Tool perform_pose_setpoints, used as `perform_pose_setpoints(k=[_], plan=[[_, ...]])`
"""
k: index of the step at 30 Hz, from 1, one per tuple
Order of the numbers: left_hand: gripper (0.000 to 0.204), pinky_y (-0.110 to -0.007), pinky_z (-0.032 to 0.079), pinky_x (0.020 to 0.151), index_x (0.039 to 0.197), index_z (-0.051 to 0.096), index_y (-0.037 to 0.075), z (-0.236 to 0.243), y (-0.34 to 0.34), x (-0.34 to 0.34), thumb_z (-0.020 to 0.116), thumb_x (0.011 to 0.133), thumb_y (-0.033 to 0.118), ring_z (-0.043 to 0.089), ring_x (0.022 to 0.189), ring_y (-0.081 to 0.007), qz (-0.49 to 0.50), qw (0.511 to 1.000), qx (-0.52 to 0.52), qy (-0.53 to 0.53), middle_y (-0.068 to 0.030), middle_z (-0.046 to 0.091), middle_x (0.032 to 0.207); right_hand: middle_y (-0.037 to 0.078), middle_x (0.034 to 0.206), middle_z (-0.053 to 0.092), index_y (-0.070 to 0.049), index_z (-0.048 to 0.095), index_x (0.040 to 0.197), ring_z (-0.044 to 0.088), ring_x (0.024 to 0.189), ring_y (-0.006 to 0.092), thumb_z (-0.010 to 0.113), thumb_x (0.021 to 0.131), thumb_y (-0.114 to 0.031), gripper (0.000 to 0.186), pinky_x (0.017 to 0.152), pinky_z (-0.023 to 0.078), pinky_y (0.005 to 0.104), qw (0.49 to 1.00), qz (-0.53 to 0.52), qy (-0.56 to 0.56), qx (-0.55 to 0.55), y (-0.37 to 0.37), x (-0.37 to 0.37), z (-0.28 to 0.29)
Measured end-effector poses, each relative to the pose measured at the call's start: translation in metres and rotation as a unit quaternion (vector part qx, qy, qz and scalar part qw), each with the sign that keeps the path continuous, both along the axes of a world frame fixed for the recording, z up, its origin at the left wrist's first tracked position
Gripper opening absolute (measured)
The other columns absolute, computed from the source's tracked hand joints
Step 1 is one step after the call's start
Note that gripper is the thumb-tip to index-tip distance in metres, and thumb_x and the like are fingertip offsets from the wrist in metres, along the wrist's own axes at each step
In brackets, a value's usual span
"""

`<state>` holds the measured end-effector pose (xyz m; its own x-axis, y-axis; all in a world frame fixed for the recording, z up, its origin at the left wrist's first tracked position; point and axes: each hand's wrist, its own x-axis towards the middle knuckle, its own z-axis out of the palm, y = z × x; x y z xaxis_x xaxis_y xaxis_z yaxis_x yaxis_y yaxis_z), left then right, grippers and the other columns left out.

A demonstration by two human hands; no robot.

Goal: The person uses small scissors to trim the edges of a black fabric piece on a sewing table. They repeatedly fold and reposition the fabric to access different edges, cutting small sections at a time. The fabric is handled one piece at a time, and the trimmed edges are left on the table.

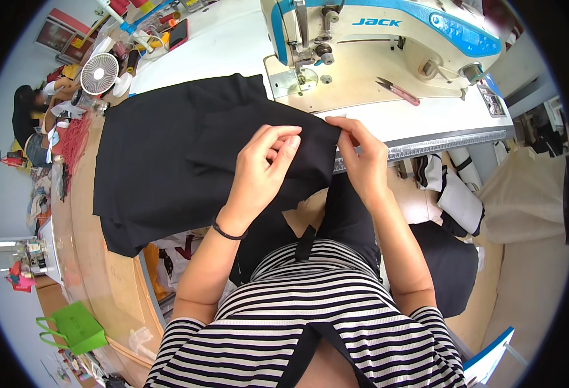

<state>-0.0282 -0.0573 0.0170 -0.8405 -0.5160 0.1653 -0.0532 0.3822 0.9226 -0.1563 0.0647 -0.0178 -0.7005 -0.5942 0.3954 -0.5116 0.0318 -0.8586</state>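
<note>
A large piece of black fabric lies in folds across the left of the sewing table and reaches toward my lap. My right hand pinches its right corner between thumb and forefinger. Over the fabric's middle right part is my left hand, its fingers curled and thumb brought against the forefinger. Whatever lies between those fingertips is too small to make out. Just beyond the fabric, the sewing machine has its needle and presser foot above a metal plate.
Red-handled thread snips lie on the machine bed. A ruler strip runs along the table's front edge. To the left are a small white fan, a green bag and another person. Dark cloth hangs at lower right.
</note>
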Motion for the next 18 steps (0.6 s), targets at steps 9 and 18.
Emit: perform_pose_setpoints(k=[9,18], plan=[[0.020,-0.019,0.048,0.063,0.092,0.057,0.003,-0.028,-0.001,0.014,0.059,0.089,0.023,0.057,0.073,-0.0042,0.054,0.924,0.374,0.057,-0.0004,0.060,0.085,0.003,0.093,0.062,-0.008,0.062,0.074,0.056,0.099,0.0237,0.061,0.062,-0.002,0.013,0.090,0.043,0.0396,0.927,0.260,0.271,0.001,0.020,0.028,0.001],[0.030,-0.024,0.049,0.071,0.099,0.058,-0.001,-0.040,0.006,0.031,0.053,0.092,0.028,0.059,0.079,-0.0091,0.026,0.924,0.373,0.077,-0.0028,0.061,0.089,0.010,0.079,0.056,0.004,0.059,0.085,0.055,0.073,0.0149,0.053,0.091,-0.024,0.029,0.069,0.044,0.0270,0.950,0.146,-0.238,0.140,0.014,0.018,0.005]])
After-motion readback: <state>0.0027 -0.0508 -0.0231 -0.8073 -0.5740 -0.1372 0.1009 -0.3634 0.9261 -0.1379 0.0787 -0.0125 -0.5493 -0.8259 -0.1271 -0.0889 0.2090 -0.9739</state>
